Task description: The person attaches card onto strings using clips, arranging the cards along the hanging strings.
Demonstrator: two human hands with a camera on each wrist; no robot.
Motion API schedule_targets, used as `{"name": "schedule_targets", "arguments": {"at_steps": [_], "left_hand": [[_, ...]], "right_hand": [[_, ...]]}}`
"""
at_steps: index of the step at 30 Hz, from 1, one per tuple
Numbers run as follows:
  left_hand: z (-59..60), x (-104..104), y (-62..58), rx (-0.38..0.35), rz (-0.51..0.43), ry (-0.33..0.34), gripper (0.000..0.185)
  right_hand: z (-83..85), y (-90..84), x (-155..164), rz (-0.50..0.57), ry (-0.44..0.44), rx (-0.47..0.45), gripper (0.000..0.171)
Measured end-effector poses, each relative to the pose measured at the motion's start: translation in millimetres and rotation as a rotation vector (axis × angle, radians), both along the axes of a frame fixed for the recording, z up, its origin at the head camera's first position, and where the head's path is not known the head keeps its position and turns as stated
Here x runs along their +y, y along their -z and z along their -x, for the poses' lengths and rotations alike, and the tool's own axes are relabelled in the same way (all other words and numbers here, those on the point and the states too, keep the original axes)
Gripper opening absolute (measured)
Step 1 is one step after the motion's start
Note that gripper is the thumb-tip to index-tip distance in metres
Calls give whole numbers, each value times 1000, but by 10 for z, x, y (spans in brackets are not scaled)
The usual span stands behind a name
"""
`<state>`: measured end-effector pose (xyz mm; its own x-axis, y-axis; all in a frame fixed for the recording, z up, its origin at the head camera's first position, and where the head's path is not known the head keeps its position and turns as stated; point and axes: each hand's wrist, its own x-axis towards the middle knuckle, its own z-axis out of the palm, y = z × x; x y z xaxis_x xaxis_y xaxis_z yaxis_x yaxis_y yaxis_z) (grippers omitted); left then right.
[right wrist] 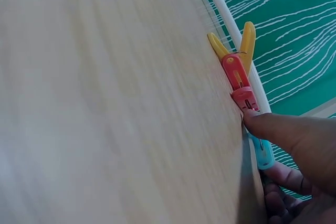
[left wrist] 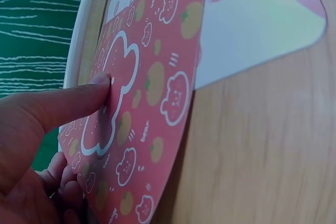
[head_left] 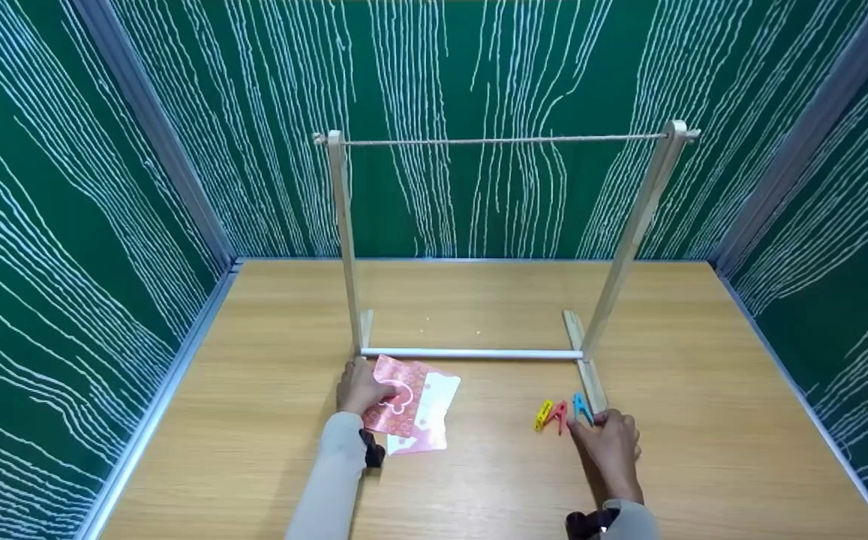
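**Two hands, one bag, three pegs**

On the left, my left hand (head_left: 359,388) has hold of the red patterned bag (head_left: 404,405). My thumb (left wrist: 79,98) presses on top, by the white bear shape, and my other fingers curl under the edge. The bag lies flat on the wooden table (head_left: 253,420), just in front of the rack's bottom bar (head_left: 471,352). A pale bag (head_left: 434,409) lies under it and sticks out to the right. To do this well, I think I should pinch only the red one, near its top edge, so the pale one does not come along.

In the middle stands the wooden rack (head_left: 343,240) with a string (head_left: 501,139) across the top. The string is high up and bare.

On the right, my right hand (head_left: 614,442) is at the three little pegs: a yellow peg (head_left: 543,415), a red peg (head_left: 559,414) and a blue peg (head_left: 581,407). They lie close together beside the rack's right foot (head_left: 591,379). My fingertip (right wrist: 260,121) touches the red peg and the blue one lies against my fingers, but I cannot tell if I am gripping a peg. I think I should take one peg by its tail ends. The foot is close, so I could bump it. The other pegs may slide away too.
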<state>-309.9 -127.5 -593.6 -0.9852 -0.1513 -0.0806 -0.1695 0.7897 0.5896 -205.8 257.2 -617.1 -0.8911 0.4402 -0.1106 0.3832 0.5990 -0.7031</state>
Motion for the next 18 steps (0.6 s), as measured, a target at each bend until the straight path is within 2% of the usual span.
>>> {"name": "schedule_targets", "arguments": {"at_steps": [9,18], "left_hand": [[3,-43,-4,-29,-75,18,69],[-4,-58,-34,-52,-154,16,66]], "right_hand": [[-15,-6,26,21,-15,20,50],[-29,-32,53,105,-14,17,48]]}}
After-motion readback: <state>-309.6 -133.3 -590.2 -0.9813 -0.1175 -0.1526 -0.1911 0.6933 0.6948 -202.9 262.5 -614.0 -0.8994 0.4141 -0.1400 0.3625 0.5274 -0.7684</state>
